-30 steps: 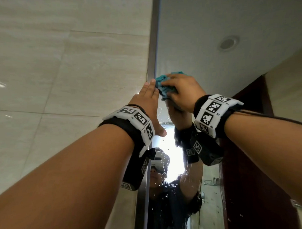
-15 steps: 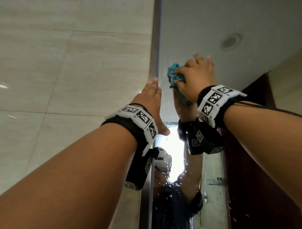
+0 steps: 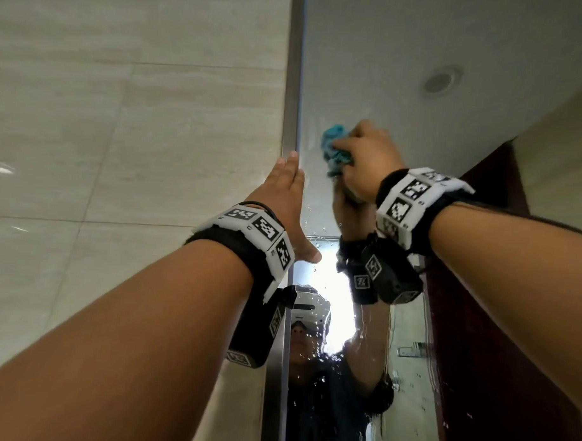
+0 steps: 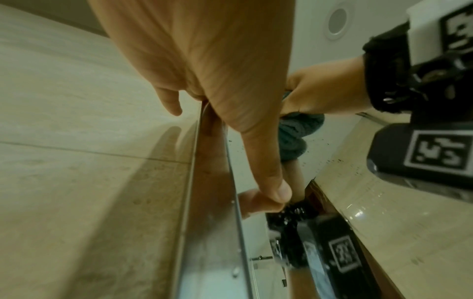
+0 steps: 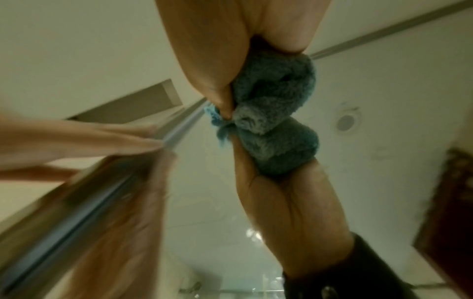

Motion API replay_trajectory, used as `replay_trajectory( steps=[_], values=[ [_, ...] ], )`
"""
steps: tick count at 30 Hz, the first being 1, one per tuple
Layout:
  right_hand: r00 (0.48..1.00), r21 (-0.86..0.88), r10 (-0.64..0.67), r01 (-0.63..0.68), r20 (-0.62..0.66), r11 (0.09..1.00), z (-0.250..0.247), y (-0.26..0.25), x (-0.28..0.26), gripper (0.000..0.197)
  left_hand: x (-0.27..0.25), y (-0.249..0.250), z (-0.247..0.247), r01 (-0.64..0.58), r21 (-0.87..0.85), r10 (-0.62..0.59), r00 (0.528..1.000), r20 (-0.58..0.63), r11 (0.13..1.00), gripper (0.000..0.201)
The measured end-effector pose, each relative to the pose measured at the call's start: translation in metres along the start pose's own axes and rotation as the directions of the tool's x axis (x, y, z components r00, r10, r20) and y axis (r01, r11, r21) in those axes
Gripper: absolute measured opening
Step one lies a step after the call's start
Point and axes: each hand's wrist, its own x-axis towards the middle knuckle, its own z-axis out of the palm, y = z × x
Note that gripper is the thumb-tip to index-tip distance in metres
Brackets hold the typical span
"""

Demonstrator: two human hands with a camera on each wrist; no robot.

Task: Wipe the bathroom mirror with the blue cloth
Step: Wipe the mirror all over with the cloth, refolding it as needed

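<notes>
At the far left we see the tiled wall (image 3: 121,132), and beside it the metal frame (image 3: 293,88) that edges the mirror (image 3: 371,58). Our left hand (image 3: 283,200) is raised there with fingers straight and together, lying flat where frame meets glass, thumb out over the mirror; it holds nothing and seems to brace us. Just to its right, our right hand (image 3: 364,163) is curled round the blue cloth (image 3: 335,149), bunched into a wad and pressed against the glass high up near the frame; the right wrist view shows the thumb and fingers clamped on the fluffy bundle (image 5: 276,97). Both arms reach upward, the right a little higher. We judge the wiping to be well under way but unfinished: the glass around the cloth looks mostly clean with faint streaks, while water droplets (image 3: 315,350) speckle the lower mirror and further right, so that lower stretch is left to do.
</notes>
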Motion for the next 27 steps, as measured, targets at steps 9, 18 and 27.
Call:
replay_trajectory(
  steps=[9, 18, 27],
  values=[
    [1.0, 0.003, 0.029, -0.029, 0.007, 1.0, -0.015, 0.021, 0.009, 0.042, -0.001, 0.002, -0.002, 0.008, 0.029, -0.008, 1.0, 0.007, 1.0, 0.136],
    [0.963, -0.006, -0.235, 0.238, 0.132, 0.971, 0.003, -0.017, -0.059, 0.05, -0.003, 0.005, -0.005, 0.022, 0.044, -0.023, 0.999, 0.024, 0.999, 0.136],
    [0.991, 0.065, -0.063, 0.056, 0.116, 0.996, -0.011, 0.002, -0.015, 0.038, -0.005, 0.008, -0.009, 0.032, 0.069, -0.035, 0.998, 0.042, 0.997, 0.134]
  ],
)
